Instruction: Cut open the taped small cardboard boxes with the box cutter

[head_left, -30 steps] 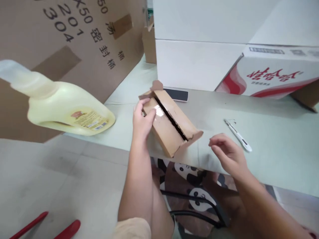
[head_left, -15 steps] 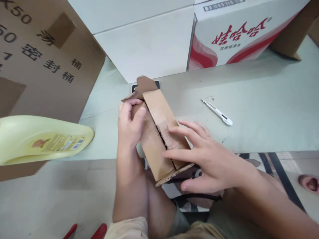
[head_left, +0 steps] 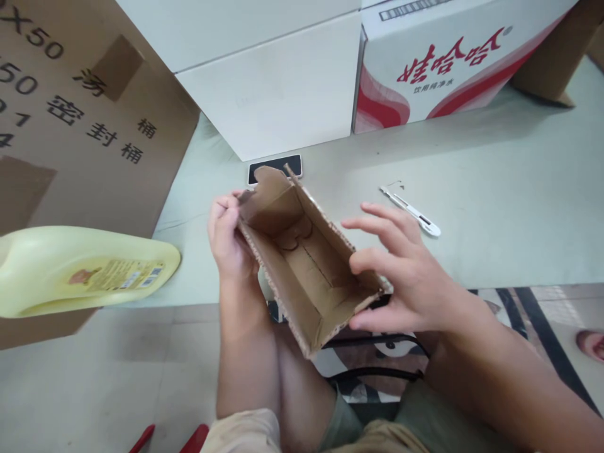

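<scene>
A small brown cardboard box (head_left: 302,270) is tilted toward me above my lap, its open top showing a bare inside with creases and a slit at the bottom. My left hand (head_left: 229,236) grips its far left edge, thumb on the rim and fingers at the torn corner. Around the near right corner is my right hand (head_left: 401,270), its fingers spread; the thumb and one fingertip meet the cardboard. A white utility knife (head_left: 413,212) lies on the pale green tabletop (head_left: 495,214), beyond my right hand. Behind the box a dark-screened phone (head_left: 283,167) is partly covered.
A pale yellow bottle (head_left: 89,270) lies at the left, before a large printed carton (head_left: 94,126). White cartons (head_left: 274,94) and a red-and-white carton (head_left: 438,75) line the back. Red handles (head_left: 193,438) show low on the left. A patterned bag (head_left: 372,352) is below the box.
The box has turned from its taped, flapped side to its open inside. My left hand has shifted slightly left with it, and my right hand has moved off its surface to the right edge.
</scene>
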A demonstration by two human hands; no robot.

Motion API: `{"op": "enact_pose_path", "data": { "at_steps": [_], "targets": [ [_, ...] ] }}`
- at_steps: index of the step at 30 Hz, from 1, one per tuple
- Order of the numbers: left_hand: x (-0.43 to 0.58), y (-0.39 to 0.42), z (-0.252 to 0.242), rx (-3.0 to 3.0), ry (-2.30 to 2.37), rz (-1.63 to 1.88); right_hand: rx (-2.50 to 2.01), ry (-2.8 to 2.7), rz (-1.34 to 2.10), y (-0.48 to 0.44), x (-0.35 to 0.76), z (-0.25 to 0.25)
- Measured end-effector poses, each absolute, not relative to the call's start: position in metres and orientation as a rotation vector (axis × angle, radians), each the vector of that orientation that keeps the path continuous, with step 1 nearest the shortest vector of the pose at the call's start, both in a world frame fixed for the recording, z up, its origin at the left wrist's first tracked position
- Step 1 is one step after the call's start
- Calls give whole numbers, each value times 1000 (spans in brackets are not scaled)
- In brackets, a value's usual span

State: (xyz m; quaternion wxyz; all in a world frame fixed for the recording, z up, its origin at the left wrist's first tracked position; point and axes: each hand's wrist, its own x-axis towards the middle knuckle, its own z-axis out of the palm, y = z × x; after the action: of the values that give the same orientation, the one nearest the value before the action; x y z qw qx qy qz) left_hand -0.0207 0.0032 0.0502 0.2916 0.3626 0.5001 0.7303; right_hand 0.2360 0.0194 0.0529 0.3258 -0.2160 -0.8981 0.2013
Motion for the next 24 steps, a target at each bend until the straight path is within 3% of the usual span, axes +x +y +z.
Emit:
{"op": "enact_pose_path", "data": {
  "at_steps": [6, 14, 18, 22, 24],
  "targets": [
    [-23, 2, 45, 1105, 1427, 1852, -836, -2099, 531, 30, 235, 41],
    [-38, 5, 25, 1749, 1644, 1538, -364, -2320, 971, 22, 229, 35],
    [-49, 1, 23, 1547, 1664, 1492, -650, -2112, 1047, 26, 233, 32],
    [-58, 1, 24, 1093, 1704, 1716, -1124, -1980, 1194, 31, 236, 26],
    [-62, 1, 25, 883, 1731, 1808, -1117, -2011, 1373, 30, 235, 22]
  ]
}}
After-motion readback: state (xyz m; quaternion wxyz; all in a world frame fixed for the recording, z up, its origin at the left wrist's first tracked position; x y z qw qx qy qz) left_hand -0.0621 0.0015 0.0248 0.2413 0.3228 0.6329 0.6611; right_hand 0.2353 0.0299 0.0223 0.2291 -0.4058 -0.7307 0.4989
